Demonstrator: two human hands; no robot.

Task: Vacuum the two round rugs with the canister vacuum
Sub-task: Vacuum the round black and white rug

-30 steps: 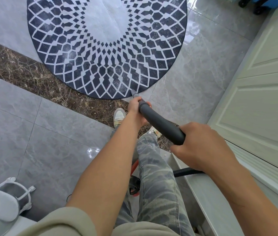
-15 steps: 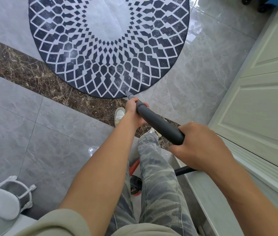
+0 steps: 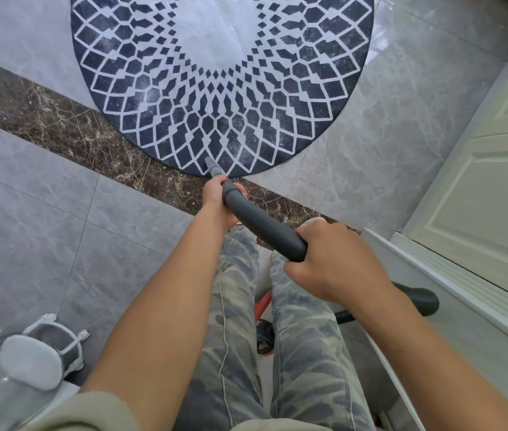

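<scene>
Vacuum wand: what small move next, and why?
Probably push the wand forward onto the rug: its nozzle tip sits only at the near edge, left hand and right hand both hold the wand, and nearly all the rug lies ahead.

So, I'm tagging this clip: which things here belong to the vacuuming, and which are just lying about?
In the job: rug; wand, its tip at the rug's near edge; hose; left hand and right hand, both gripping the wand.

Lying about: chair, lower left; door, on the right.
</scene>
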